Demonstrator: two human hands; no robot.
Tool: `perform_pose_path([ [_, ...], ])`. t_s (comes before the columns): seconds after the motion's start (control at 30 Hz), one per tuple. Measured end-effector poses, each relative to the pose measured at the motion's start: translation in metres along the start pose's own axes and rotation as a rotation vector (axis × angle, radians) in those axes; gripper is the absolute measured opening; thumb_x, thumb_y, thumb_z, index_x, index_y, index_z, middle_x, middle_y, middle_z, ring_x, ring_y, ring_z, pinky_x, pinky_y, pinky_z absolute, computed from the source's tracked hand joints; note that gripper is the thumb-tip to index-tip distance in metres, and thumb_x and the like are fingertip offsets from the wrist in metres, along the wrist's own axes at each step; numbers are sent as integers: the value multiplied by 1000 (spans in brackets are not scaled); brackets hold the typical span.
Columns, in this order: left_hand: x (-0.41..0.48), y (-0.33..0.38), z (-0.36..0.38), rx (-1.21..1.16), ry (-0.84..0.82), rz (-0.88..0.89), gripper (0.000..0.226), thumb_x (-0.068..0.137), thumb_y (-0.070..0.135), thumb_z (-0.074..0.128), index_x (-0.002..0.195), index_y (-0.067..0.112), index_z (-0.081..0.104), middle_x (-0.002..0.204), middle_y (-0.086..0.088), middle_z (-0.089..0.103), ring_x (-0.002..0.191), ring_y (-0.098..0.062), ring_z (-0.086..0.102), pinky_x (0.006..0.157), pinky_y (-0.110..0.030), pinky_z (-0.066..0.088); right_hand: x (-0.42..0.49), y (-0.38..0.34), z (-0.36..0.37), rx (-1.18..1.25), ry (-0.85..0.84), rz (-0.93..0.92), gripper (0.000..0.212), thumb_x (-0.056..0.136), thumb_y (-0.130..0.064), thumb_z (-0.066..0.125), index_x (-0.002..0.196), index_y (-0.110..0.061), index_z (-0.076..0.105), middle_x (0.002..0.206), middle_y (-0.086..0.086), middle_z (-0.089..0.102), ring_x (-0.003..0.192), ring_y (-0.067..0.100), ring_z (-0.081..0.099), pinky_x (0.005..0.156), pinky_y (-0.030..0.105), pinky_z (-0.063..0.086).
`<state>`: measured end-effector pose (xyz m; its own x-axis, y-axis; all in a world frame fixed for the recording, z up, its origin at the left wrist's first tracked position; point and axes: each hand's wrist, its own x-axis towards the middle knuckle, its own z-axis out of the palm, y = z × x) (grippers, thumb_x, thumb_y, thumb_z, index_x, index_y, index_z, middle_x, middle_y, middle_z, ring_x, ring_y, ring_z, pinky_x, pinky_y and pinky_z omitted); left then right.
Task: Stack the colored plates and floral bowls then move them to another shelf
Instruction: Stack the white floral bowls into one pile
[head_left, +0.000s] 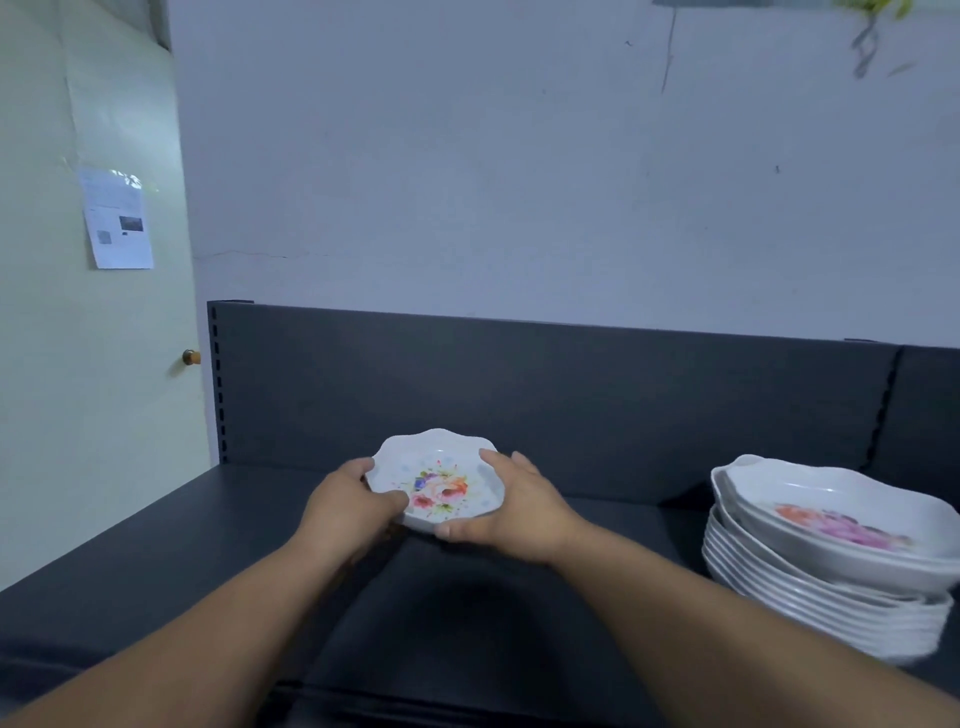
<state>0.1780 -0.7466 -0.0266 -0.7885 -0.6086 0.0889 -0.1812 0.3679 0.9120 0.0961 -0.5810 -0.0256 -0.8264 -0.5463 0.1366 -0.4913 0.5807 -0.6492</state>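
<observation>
A small white floral bowl (439, 480) with a wavy rim and a pink and purple flower print is held between both hands over the dark shelf top (156, 561). My left hand (353, 506) grips its left rim, thumb over the edge. On its right side my right hand (511, 506) clasps the rim. The bowl tilts toward me. At the right stands a tall stack of larger white floral bowls (831, 551), apart from both hands.
A dark back panel (545, 389) with slotted uprights rises behind the shelf. A pale door with a knob (191, 357) and a taped paper sheet (118, 218) is at the left. The grey wall is behind.
</observation>
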Motion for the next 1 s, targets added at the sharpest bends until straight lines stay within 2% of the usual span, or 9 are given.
perform_pose_path([
  [0.1,-16,21,15,-52,14,52,74,66,25,65,137,17,45,109,-3,63,83,-24,69,80,-44,57,-13,3,-26,-19,60,-2,103,65,-57,81,149,-30,28,150,-1,27,139,14,31,103,25,34],
  [0.2,-37,50,33,-95,16,112,69,70,22,65,137,16,46,106,-5,64,73,-26,70,78,-43,58,-30,9,-59,-34,108,-10,103,64,-58,81,149,-29,29,147,-2,31,139,14,33,103,28,37],
  [0.33,-62,86,60,-101,12,186,65,74,22,63,136,18,46,116,-3,62,78,-22,70,80,-41,57,-61,20,-107,-20,188,-33,99,67,-55,80,148,-29,30,142,-5,35,122,11,43,86,23,34],
  [0.47,-85,114,90,-162,-26,227,67,71,24,62,136,21,47,109,0,66,81,-20,70,81,-41,58,-92,40,-152,14,279,-25,101,66,-58,80,149,-29,31,152,-10,33,136,12,37,97,23,34],
  [0.57,-103,132,115,-202,-68,237,61,77,18,59,137,22,46,100,0,69,74,-17,71,70,-33,59,-116,59,-183,115,341,4,97,67,-57,80,148,-28,35,151,-9,38,136,13,39,103,26,37],
  [0.7,-126,152,146,-258,-123,270,56,82,17,57,137,22,47,105,-1,69,71,-13,72,57,-21,52,-138,85,-218,122,431,77,81,76,-56,73,144,-23,45,128,-3,55,111,17,58,94,30,47],
  [0.83,-142,163,170,-294,-126,309,47,86,18,54,133,23,49,113,3,66,72,-11,70,48,-13,48,-155,113,-245,219,433,129,57,87,-32,70,138,-16,51,91,0,68,77,15,70,82,31,57],
  [0.9,-146,165,181,-292,-137,333,47,85,21,53,132,24,51,120,3,64,71,-9,71,52,-16,52,-164,125,-254,270,442,167,50,87,-21,67,134,-13,54,82,3,71,64,12,68,79,30,58],
  [1.0,-154,167,196,-285,-166,350,48,85,27,55,132,24,51,121,3,64,73,-10,72,74,-34,60,-170,144,-264,326,451,203,44,83,-10,62,127,-5,59,74,5,69,51,10,61,63,25,54],
])
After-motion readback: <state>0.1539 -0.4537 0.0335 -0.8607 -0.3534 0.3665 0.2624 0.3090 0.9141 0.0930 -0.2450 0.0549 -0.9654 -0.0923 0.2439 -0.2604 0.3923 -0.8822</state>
